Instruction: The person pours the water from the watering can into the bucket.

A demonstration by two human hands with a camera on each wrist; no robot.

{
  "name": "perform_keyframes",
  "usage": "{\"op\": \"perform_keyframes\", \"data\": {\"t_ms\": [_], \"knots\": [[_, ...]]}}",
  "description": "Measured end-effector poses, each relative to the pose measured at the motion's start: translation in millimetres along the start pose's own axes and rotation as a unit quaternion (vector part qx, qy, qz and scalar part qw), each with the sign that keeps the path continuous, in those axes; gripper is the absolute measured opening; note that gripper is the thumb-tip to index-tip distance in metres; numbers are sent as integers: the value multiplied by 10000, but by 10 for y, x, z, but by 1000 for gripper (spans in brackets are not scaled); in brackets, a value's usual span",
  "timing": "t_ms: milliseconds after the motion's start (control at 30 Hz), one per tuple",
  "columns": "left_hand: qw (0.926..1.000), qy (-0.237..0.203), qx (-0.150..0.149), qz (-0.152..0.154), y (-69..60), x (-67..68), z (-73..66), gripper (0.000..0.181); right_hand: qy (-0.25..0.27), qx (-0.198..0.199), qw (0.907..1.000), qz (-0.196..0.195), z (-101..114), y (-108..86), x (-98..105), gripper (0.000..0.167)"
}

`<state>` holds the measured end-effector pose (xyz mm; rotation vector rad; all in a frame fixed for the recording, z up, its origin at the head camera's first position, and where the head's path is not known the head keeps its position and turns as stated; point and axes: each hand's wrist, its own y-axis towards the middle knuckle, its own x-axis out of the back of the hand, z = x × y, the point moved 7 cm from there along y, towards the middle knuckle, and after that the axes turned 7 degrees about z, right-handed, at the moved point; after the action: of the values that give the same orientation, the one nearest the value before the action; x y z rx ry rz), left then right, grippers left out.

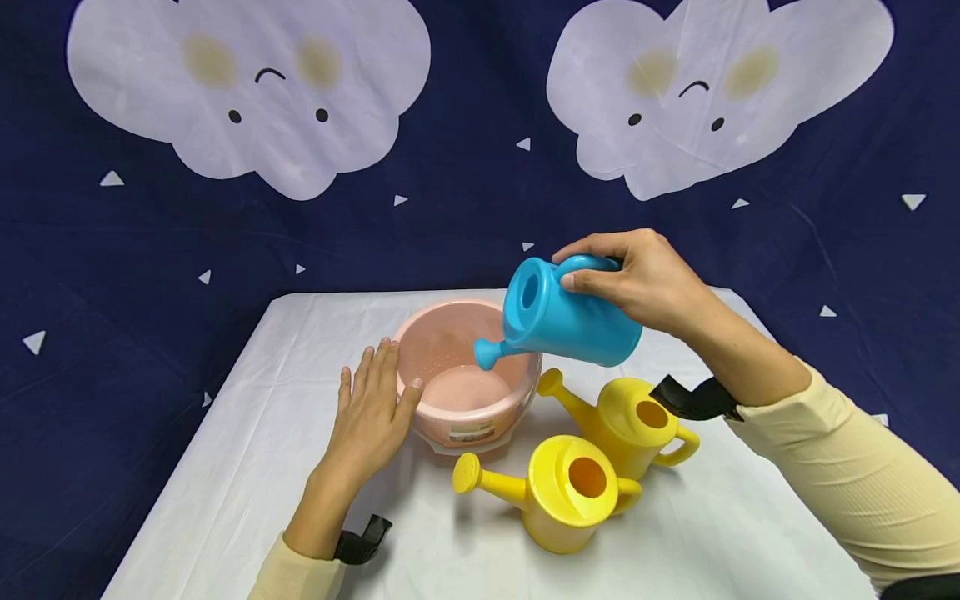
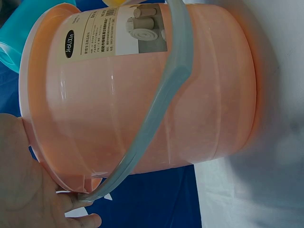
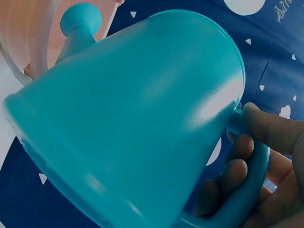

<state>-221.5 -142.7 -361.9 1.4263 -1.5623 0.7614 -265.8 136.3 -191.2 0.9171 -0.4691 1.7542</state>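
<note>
My right hand (image 1: 648,279) grips the handle of a blue watering can (image 1: 577,321), which is tilted with its spout down over a pink bucket (image 1: 431,423). The can's round spout head (image 3: 81,19) is above the bucket's opening; no stream of water can be made out. Droplets dot the bucket's inner wall. At the bucket's left rim rests my left hand (image 1: 371,417), its fingers straight and touching the edge. The bucket's pale grey handle (image 2: 164,102) hangs down its side in the left wrist view.
Two yellow watering cans stand right of and in front of the bucket: a nearer one (image 1: 551,504) and a farther one (image 1: 618,417), spouts leftward. A white cloth (image 1: 247,467) covers the table. Behind it hangs a dark blue backdrop (image 1: 480,225) with clouds and triangles.
</note>
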Motion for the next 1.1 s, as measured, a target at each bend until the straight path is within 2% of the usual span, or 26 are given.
{"op": "perform_keyframes", "data": {"t_ms": [1100], "knots": [[10000, 35, -32, -62, 6, 1, -5, 70, -320, 69, 9994, 135, 104, 42, -8, 28]]}}
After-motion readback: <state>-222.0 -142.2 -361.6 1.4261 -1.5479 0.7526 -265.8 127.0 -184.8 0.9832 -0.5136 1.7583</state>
